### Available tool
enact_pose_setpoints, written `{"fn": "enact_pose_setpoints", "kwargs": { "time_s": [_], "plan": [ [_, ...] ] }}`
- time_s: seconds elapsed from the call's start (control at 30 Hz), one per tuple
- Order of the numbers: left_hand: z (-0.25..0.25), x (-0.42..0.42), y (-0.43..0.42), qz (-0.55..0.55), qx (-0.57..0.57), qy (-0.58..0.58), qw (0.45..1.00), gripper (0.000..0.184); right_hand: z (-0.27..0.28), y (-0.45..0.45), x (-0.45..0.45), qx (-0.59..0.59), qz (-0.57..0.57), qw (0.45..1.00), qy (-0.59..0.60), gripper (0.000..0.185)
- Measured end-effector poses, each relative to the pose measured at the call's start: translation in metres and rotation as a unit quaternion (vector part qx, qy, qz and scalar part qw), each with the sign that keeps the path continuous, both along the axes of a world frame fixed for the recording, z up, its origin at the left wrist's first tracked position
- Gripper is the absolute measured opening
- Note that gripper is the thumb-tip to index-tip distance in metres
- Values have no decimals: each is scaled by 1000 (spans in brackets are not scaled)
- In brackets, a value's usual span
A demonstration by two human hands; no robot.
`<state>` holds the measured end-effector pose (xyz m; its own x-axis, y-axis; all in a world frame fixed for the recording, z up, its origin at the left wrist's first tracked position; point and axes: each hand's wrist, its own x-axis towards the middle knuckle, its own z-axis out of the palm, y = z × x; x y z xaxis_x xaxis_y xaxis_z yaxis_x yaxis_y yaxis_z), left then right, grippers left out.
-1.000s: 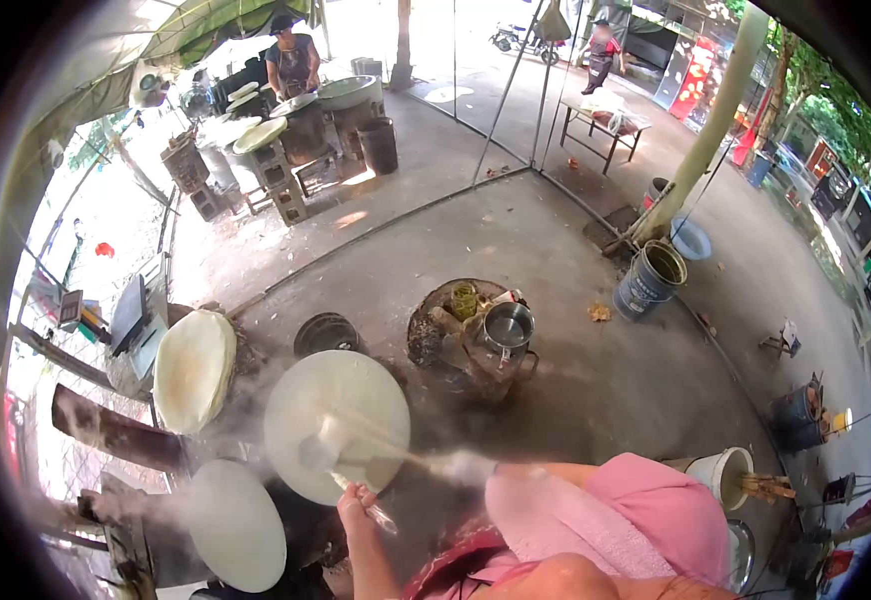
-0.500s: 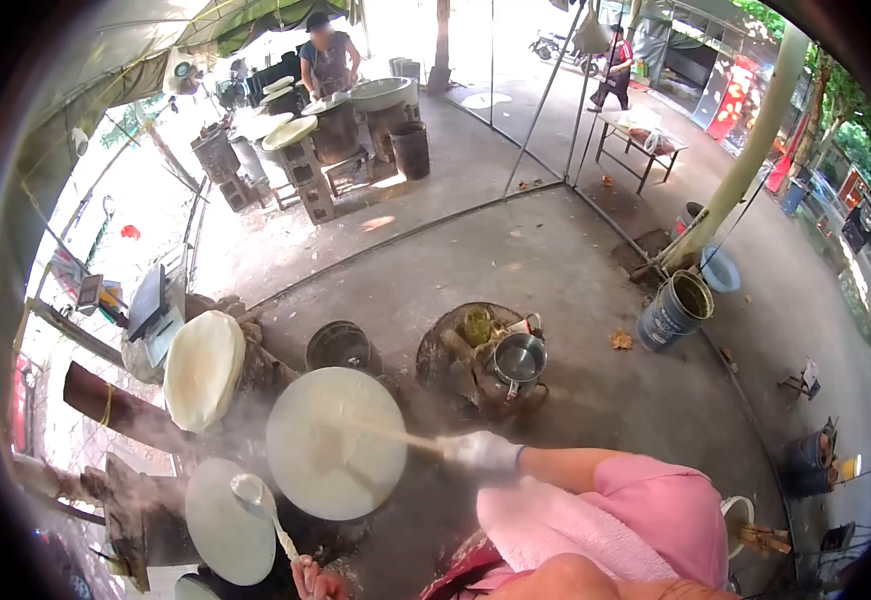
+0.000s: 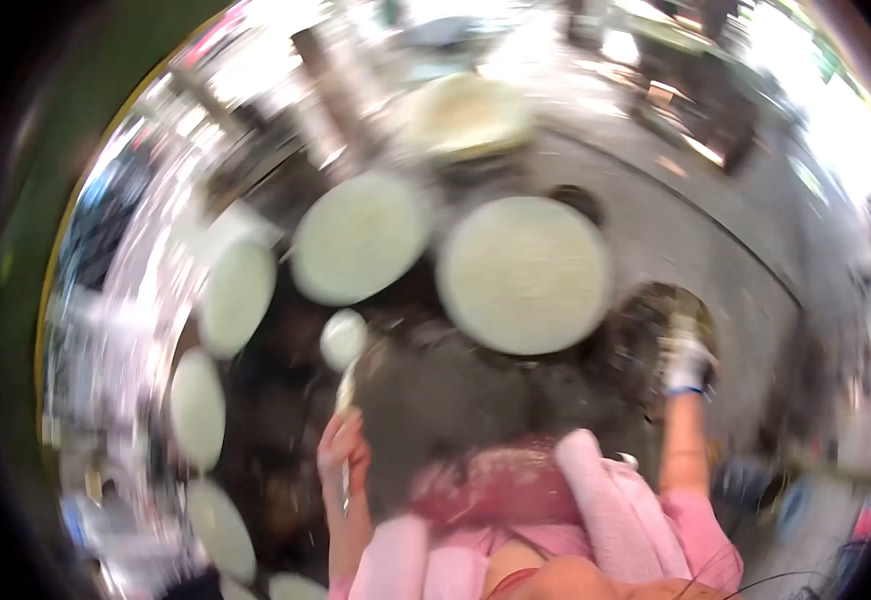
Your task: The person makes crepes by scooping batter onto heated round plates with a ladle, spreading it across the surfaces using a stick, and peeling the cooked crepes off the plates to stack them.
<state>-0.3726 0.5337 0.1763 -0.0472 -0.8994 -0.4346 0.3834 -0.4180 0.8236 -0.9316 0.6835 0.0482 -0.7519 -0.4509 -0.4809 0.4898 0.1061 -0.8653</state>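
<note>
My left hand (image 3: 344,445) is closed round the handle of a ladle (image 3: 344,340), its bowl coated white and pointing away from me. Past the ladle lies a round pan (image 3: 359,238) covered by a pale layer, and right of it a larger round pan (image 3: 524,275) is likewise pale all over. My right hand (image 3: 689,368), in a white glove, reaches over a dark round stand (image 3: 646,335). Motion smears its fingers, and a pale shape lies just beyond them. Whether the hand grips that shape, I cannot tell.
More pale round pans, such as one at the left (image 3: 238,298) and one below it (image 3: 199,408), curve around my left side. A shallow yellowish round tray (image 3: 471,115) stands at the back. The surroundings are blurred.
My view has swung left. My right hand has left the pale pan, where it held a wooden-handled tool, and is now over the round stand. The ladle stays in my left hand.
</note>
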Motion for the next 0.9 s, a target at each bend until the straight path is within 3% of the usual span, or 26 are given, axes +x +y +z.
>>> {"fn": "enact_pose_setpoints", "kwargs": {
  "time_s": [0.03, 0.07, 0.13, 0.2, 0.23, 0.27, 0.3, 0.33, 0.37, 0.43, 0.47, 0.5, 0.57, 0.67, 0.73, 0.77, 0.9],
  "plan": [
    [-12, 32, -4, -7, 61, 242, 968, 25, -8, -3, -22, 28, -57, 998, -6, 31],
    [-28, 68, -8, -34, 91, 477, 874, 26, 7, -22, -20, 62, -152, 985, 46, 33],
    [-31, 115, -11, -15, 103, 504, 857, 36, -3, -36, -28, 104, -140, 980, 92, 34],
    [-24, 154, -6, 25, 111, 481, 870, 33, 25, -61, 41, 103, -44, 974, 198, 26],
    [-30, 180, -6, 21, 96, 455, 885, 33, 30, -82, 94, 209, 39, 931, 296, 33],
    [-34, 206, -7, 19, 86, 428, 899, 33, 5, -101, 141, 90, 135, 872, 462, 41],
    [-35, 229, -7, 31, 91, 413, 905, 32, -15, -116, 184, 18, 221, 917, 331, 45],
    [-34, 250, -8, 43, 97, 397, 912, 32, 1, -139, 254, 36, 305, 790, 531, 46],
    [-33, 271, -8, 56, 100, 379, 918, 31, 6, -158, 317, 101, 361, 722, 581, 46],
    [-30, 309, -5, 67, 88, 361, 926, 31, 31, -191, 432, 61, 463, 796, 384, 48],
    [-29, 328, 0, 78, 82, 352, 929, 30, 7, -203, 465, 88, 515, 797, 302, 51],
    [-24, 342, 3, 98, 80, 347, 929, 32, -3, -215, 500, 34, 530, 766, 362, 53],
    [-21, 370, 16, 136, 59, 326, 934, 34, -14, -243, 544, 37, 584, 708, 395, 58],
    [-21, 401, 22, 162, 33, 280, 946, 35, 19, -289, 589, 71, 604, 673, 420, 58],
    [-19, 410, 29, 260, 71, 254, 929, 32, 31, -318, 601, 95, 611, 595, 515, 58],
    [-25, 418, 29, 271, 62, 229, 933, 34, 18, -332, 600, 32, 589, 611, 528, 58],
    [-32, 435, 26, 337, 30, 169, 926, 34, 5, -404, 590, 151, 500, 666, 532, 55]
  ]
}}
